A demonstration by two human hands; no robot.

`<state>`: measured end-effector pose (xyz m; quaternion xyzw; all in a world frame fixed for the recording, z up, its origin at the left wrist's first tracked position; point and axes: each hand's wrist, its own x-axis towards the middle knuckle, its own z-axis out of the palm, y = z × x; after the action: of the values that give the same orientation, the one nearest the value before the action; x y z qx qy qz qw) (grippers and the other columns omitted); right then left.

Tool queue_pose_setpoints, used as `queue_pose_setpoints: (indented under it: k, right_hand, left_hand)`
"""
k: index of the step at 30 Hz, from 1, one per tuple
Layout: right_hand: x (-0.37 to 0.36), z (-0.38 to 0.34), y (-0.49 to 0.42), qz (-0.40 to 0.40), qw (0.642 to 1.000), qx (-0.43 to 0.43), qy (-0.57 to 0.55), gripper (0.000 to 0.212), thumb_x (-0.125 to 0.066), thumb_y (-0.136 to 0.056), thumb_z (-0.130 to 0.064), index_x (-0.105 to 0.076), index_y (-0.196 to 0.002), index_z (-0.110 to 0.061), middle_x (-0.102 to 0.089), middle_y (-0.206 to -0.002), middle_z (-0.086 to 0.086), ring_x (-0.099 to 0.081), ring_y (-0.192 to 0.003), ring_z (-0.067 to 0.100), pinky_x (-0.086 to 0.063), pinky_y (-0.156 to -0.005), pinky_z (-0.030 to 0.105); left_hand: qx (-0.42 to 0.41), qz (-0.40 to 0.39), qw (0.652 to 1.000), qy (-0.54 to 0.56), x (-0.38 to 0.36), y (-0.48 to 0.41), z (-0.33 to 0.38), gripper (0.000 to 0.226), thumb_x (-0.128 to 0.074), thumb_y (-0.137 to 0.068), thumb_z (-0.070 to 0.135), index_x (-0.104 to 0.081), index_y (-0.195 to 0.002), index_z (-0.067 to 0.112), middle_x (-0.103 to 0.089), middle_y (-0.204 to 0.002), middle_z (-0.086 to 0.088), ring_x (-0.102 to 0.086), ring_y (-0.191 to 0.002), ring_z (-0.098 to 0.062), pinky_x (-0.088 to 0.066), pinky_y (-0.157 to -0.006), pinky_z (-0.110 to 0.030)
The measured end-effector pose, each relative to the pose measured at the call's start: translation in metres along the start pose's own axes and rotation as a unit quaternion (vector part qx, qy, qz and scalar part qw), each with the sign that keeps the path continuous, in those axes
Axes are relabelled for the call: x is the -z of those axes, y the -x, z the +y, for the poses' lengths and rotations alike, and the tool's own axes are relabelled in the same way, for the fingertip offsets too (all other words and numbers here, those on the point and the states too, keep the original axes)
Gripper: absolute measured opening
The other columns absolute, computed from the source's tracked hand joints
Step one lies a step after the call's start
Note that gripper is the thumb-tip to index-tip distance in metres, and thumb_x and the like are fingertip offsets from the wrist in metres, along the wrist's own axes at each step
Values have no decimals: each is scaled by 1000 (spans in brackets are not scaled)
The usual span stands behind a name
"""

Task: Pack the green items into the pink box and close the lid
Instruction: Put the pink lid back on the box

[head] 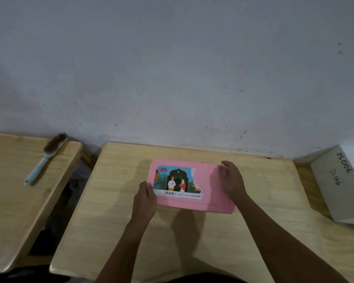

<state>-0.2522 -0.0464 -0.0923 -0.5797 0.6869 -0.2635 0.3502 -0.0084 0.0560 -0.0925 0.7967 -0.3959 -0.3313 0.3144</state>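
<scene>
Table point(114, 221): the wooden top in front of you, against the wall, carries the pink box near its middle.
Pink box point(211, 193): lid shut, sticker facing up, lying between your two hands.
Your right hand point(232, 180): rests on the box's right end, fingers loosely curled over the lid, not clamped.
Your left hand point(144, 198): pinches the box's near-left corner, thumb on top.
Brush point(44, 159): lies on the neighbouring table to the left, well apart from the box.
</scene>
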Motion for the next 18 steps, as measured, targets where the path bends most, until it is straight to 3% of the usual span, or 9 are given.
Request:
queue_pose_setpoints:
  k: [4, 11, 14, 16, 18]
  right_hand:
    - [-6, 5, -1, 18, 1000, -4, 3, 41, -39, -101, -29, -48, -136, -8, -54, -136, 13, -52, -121, 28, -41, -97, 38]
    - [-9, 7, -7, 28, 999, -16, 12, 39, -38, -101, -34, -50, -131, -13, -55, -133, 9, -55, -115, 27, -44, -94, 41]
    - [-13, 5, -3, 63, 996, 16, 61, 35, -38, -101, -28, -51, -130, -16, -49, -138, 4, -56, -116, 25, -47, -95, 45]
    - [-16, 6, -1, 71, 985, 83, 135, 35, -37, -100, -24, -55, -129, -15, -51, -140, 4, -51, -126, 26, -46, -100, 46]
    - [-20, 9, -1, 43, 964, 146, 217, 40, -32, -100, -29, -56, -130, -17, -52, -141, 4, -39, -138, 24, -38, -109, 46]
  left_hand:
    - [-14, -3, 1000, -3, -2, -2, -3, 31, -27, -102, 31, -48, -110, 11, -59, -89, 0, -59, -74, -2, -48, -54, -21]
    - [-17, 16, 999, -39, -11, -14, -10, 34, -24, -102, 35, -47, -113, 13, -62, -96, -5, -63, -81, -17, -58, -70, -44]
    - [-41, 49, 992, -112, -13, -17, -11, 37, -28, -100, 33, -43, -128, 14, -55, -126, -15, -59, -111, -28, -55, -85, -48]
    - [-83, 57, 973, -207, -14, -22, -5, 49, -37, -97, 19, -29, -145, 12, -31, -152, -16, -33, -139, -34, -42, -106, -49]
    - [-129, 30, 960, -247, -14, -26, 6, 60, -40, -94, 14, -19, -150, 13, -13, -160, -11, -12, -148, -29, -28, -115, -50]
